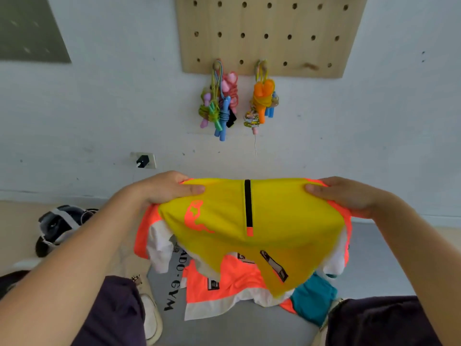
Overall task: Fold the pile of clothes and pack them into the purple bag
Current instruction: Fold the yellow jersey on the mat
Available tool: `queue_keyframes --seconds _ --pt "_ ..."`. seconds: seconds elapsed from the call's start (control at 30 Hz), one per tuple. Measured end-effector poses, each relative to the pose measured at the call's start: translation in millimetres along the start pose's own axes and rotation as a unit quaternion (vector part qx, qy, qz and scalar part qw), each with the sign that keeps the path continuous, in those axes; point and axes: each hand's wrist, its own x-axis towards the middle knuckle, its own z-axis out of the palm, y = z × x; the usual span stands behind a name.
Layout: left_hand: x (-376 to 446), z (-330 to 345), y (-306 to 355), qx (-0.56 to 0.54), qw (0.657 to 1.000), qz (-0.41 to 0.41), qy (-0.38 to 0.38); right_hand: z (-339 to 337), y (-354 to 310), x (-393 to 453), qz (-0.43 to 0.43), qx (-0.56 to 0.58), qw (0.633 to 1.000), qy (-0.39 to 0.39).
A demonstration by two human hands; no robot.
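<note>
A yellow garment point(269, 221) with orange trim, a black centre stripe and an orange logo hangs in the air in front of me. My left hand point(164, 188) grips its upper left corner, thumb on top. My right hand point(346, 196) grips the upper right corner the same way. Below it on a grey mat point(239, 328) lies a pile of clothes: an orange and white piece point(224, 288) and a teal piece point(314, 300). No purple bag is in view.
A black and white bag or shoe heap point(59, 226) lies on the floor at left. A white shoe point(149, 318) sits by my left knee. On the wall hangs a wooden pegboard point(269, 33) with bundled jump ropes point(219, 103). A wall socket point(143, 161) is behind my left hand.
</note>
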Motion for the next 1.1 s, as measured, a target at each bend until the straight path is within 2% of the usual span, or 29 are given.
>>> queue_keyframes --seconds 0.13,0.23,0.33,0.43,0.53,0.6,0.77,0.87,0.97,1.03,1.1 --pt "-11.1 -16.5 19.2 -0.054 0.997 0.039 0.025 -7.9 -25.8 -9.4 -0.043 -0.009 0.998 0.042" --pt "-4.8 -28.4 29.3 -0.095 0.992 0.061 0.058 -18.2 -37.6 -0.7 -0.039 -0.017 0.995 0.09" --pt "18.9 -26.9 16.9 -0.102 0.991 0.058 0.061 -21.9 -21.4 24.8 -0.022 0.011 0.997 0.075" --pt "62.6 4.9 -32.1 -0.055 0.996 0.022 0.063 -5.5 32.3 70.5 0.013 0.0 0.997 0.081" --pt "113.6 72.0 -128.7 0.021 0.996 -0.07 0.057 31.9 129.5 128.6 0.098 -0.102 0.985 0.096" --pt "132.8 127.3 -203.1 0.037 0.99 -0.136 0.029 65.1 201.6 156.5 0.149 -0.156 0.974 0.074" --pt "149.0 224.2 -336.6 0.082 0.974 -0.209 -0.017 128.0 339.3 200.4 0.233 -0.175 0.955 0.048" --pt "160.4 246.3 -379.1 0.082 0.971 -0.219 -0.042 138.1 387.1 220.1 0.253 -0.24 0.937 -0.031" --pt "176.8 247.5 -397.0 0.122 0.967 -0.216 -0.054 131.2 410.7 232.9 0.264 -0.351 0.895 -0.082" --pt "191.4 241.2 -396.6 0.181 0.959 -0.213 -0.047 120.5 413.1 240.4 0.266 -0.375 0.885 -0.069" --pt "204.7 232.4 -389.1 0.224 0.957 -0.183 0.032 108.8 405.3 249.2 0.242 -0.343 0.908 0.012"
